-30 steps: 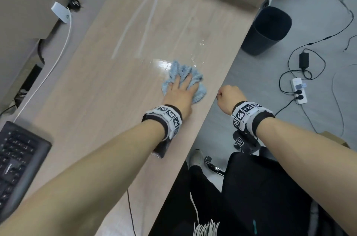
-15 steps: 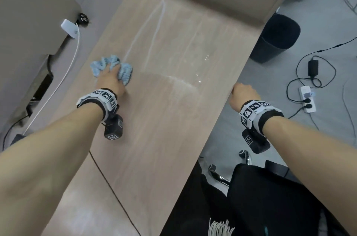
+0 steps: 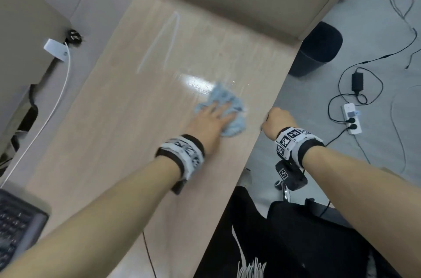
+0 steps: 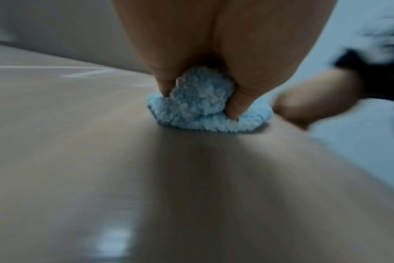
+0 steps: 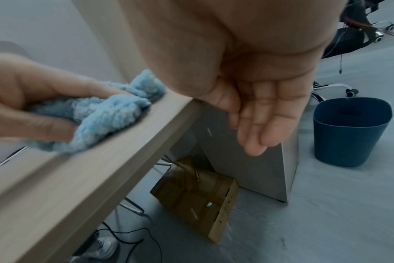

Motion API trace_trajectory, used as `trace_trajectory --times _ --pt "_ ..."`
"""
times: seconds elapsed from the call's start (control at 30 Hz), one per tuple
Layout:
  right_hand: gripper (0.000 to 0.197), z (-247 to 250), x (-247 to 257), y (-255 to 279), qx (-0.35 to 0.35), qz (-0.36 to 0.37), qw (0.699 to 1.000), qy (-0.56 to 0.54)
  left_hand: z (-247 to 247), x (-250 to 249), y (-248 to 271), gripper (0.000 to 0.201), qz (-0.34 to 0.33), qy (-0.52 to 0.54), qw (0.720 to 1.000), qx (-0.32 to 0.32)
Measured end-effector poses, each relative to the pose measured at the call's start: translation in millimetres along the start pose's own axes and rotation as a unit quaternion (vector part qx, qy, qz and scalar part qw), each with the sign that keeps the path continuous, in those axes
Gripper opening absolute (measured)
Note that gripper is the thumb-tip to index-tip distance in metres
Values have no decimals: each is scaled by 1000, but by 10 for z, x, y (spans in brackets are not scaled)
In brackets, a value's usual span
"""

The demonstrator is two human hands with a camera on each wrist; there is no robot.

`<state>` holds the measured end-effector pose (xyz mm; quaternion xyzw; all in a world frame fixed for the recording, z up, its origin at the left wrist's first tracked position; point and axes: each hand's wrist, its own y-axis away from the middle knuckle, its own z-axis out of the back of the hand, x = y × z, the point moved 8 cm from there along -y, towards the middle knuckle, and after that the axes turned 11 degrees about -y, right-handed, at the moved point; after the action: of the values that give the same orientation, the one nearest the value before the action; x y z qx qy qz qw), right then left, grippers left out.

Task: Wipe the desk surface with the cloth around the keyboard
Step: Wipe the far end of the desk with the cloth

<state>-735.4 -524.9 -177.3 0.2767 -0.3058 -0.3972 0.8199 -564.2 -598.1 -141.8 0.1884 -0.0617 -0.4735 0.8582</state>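
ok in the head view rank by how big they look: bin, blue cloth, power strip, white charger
1. bin
2. blue cloth
3. power strip and white charger: look alike, so unranked.
The bin stands farther down on the floor, so its true size is unsure.

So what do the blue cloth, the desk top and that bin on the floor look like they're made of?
Cloth: fluffy looped pile, likely microfibre or chenille.
Desk top: pale wood grain with a smooth sheen and a plain flat edge band, probably laminate over board rather than solid wood.
Bin: dark blue, smooth, thin-walled, one piece; looks like moulded plastic.

Cloth (image 3: 230, 106) back at desk's right edge
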Motion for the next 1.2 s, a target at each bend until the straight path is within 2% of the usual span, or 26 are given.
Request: trace_trajectory --times 0.07,0.13,0.17,0.23,0.3,0.37,0.47,0.53,0.6,0.63,0.67,0.73,0.77,0.8,0.87,0.93,1.0,1.1,1.2 --pt "16 20 -4 -16 7 11 1000 6 65 698 58 71 132 56 989 -39" --pt "10 42 0 -36 14 30 999 19 91 1307 88 68 231 99 967 -44" --pt "10 54 -2 -50 15 38 999 25 108 1468 35 67 258 106 960 -33" --pt "11 83 -29 -58 18 48 998 32 158 1448 -209 68 280 90 956 -11" --pt "15 93 -37 -63 21 63 997 39 263 1059 -486 72 256 59 965 -13" --pt "23 105 -57 -52 32 87 995 40 293 415 -678 78 172 43 984 -12" --pt "32 195 -124 -22 28 103 993 58 173 -385 -568 81 58 14 998 17" --pt "34 298 -196 -26 25 98 993 61 70 -619 -394 80 -11 -7 999 32" --pt "36 395 -271 -43 23 85 995 51 33 -575 -282 82 -47 -19 997 53" --pt "37 447 -313 -49 19 78 996 44 66 -440 -290 83 -35 -21 998 57" --pt "38 487 -340 -55 15 73 997 35 140 -217 -323 81 13 3 999 46" --pt "37 550 -378 -67 5 69 997 17 305 349 -419 76 163 87 983 1" --pt "36 562 -398 -70 2 67 998 10 351 508 -470 74 207 107 972 -12" --pt "35 564 -423 -71 3 65 998 6 390 511 -528 74 218 96 971 -10" --pt "32 544 -445 -60 3 66 998 5 386 149 -622 75 164 60 985 3" --pt "30 549 -459 -42 -3 67 998 6 323 -479 -610 77 51 18 998 6" --pt "30 562 -467 -19 -6 68 998 4 203 -958 -468 78 -19 5 1000 9" --pt "32 637 -472 -11 -15 72 997 -7 203 -1035 -306 75 -10 72 997 -5" --pt "31 703 -465 -12 -26 68 997 -18 259 -587 -216 72 91 137 986 -8"
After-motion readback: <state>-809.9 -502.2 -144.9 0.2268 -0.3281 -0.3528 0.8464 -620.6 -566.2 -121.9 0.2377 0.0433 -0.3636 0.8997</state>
